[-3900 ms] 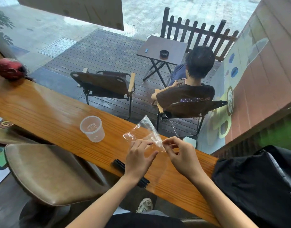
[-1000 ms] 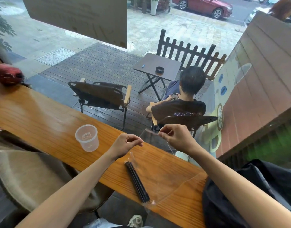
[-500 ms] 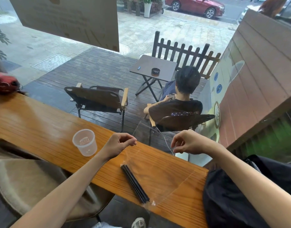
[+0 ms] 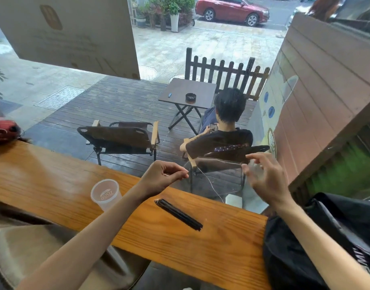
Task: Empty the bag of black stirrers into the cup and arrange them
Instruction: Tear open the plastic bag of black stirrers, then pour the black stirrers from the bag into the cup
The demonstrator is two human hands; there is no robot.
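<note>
The black stirrers [image 4: 178,214] lie in a tight bundle flat on the wooden counter [image 4: 44,185], slanting from mid-counter toward its near edge. They appear to be out of the bag and not yet in the cup. The clear bag [image 4: 216,174] is held up beyond the counter's far edge, stretched between both hands; it looks empty, though its transparency makes that hard to confirm. The left hand [image 4: 162,176] pinches one side of the bag between thumb and fingertips. The right hand [image 4: 263,176] has spread fingers at the other side — whether it grips the film or merely touches it, I cannot tell.

The clear plastic cup [image 4: 105,194] stands upright toward the near edge, left of the stirrers and well apart from them.

Risks: the bundle sits close to the near edge, and a forearm sweeping past could roll stirrers off — the light cup could likewise tip when loaded on one side.

Print shows on the cup, too small to make out with confidence.
</note>
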